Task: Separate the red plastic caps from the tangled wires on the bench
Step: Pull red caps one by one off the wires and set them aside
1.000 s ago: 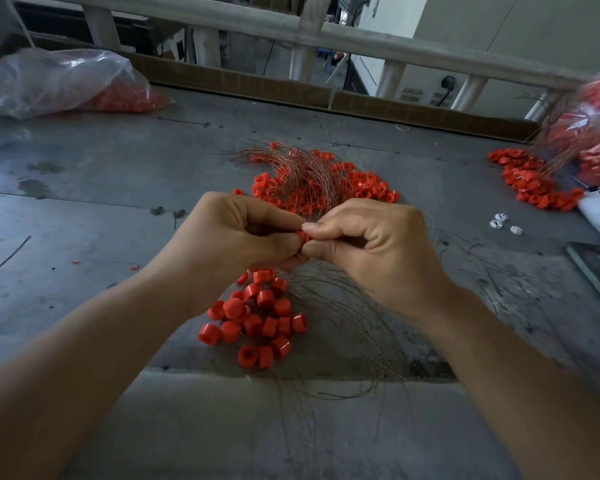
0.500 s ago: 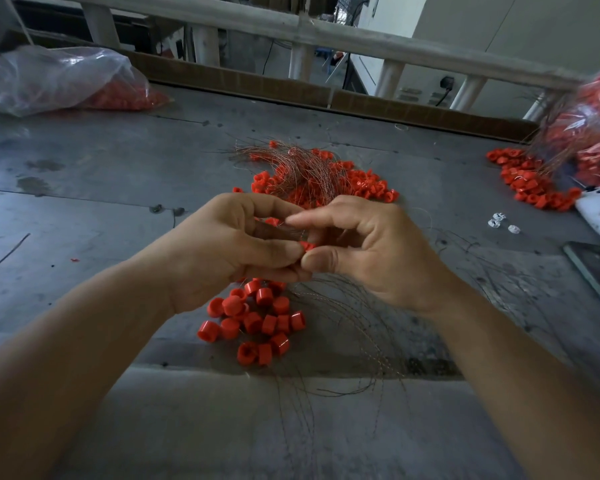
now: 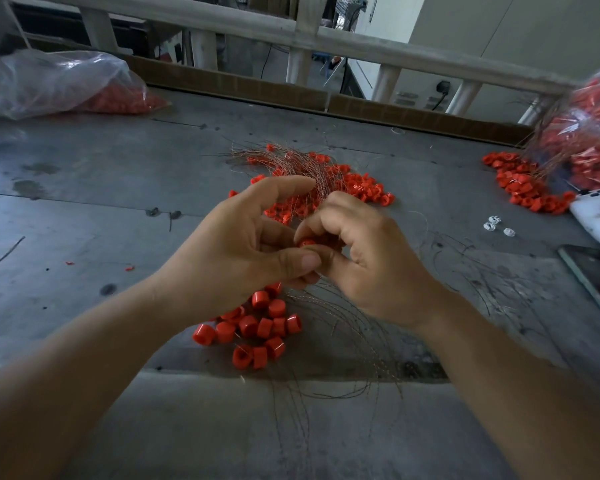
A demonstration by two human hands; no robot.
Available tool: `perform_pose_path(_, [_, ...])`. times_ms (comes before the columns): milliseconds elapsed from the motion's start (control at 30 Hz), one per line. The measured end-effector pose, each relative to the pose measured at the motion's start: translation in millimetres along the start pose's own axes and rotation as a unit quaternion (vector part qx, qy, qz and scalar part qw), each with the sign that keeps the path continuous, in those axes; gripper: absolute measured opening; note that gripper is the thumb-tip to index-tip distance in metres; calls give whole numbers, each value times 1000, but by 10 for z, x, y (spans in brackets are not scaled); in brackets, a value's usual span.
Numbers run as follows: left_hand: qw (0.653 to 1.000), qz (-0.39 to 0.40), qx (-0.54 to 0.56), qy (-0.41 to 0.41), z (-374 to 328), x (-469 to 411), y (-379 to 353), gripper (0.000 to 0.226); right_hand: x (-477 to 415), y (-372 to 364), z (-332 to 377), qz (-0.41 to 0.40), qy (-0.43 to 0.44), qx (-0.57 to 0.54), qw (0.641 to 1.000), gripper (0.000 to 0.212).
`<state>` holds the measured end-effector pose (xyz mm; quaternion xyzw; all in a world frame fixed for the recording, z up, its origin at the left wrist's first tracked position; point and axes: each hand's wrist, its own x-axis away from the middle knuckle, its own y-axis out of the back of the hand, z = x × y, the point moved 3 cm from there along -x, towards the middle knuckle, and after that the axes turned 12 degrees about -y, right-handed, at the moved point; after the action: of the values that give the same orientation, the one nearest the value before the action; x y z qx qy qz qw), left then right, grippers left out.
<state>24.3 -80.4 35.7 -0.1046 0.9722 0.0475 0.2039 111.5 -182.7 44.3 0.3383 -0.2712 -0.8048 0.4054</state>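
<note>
Left hand point(image 3: 236, 251) and right hand point(image 3: 364, 261) pinch one small red plastic cap point(image 3: 307, 243) mid-frame; next, likely, drawing it clear of the thin coppery wires point(image 3: 347, 308).

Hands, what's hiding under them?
Below the left hand and right hand, which pinch one red cap, loose red caps and thin wires lie on the bench. The hands cover the pile's far edge, so more may hide there.

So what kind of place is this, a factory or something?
Probably a small factory or workshop bench. There is a worn grey metal worktop, loose piles of red caps tangled in thin wire, and clear bags stuffed with more, all being sorted by hand.
</note>
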Motion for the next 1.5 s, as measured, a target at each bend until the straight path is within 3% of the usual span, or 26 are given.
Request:
perform_pose_path(467, [999, -8, 36, 24, 18, -8, 45, 63, -14, -17, -34, -32, 1, -46, 998, 7])
perform_pose_path(633, [991, 0, 117, 59, 31, -30, 117, 55, -29, 38, -52, -64, -2, -100, 993, 24])
perform_pose_path(800, [991, -26, 115, 56, 19, -38, 155, 52, -30, 75, -34, -50, 9, -128, 990, 30])
perform_pose_path(1233, [994, -25, 95, 53, 56, -26, 175, 51, -36, 33, -54, -35, -8, -136, 990, 22])
perform_pose_path(1400, [983, -58, 170, 27, 35, -41, 207, 38, -25, -27, -61, 47, -61, -194, 978, 26])
perform_pose_path(1500, [979, -61, 195, 15, 21, -54, 246, 40, -22, -4, -57, 26, -69, -174, 982, 15])
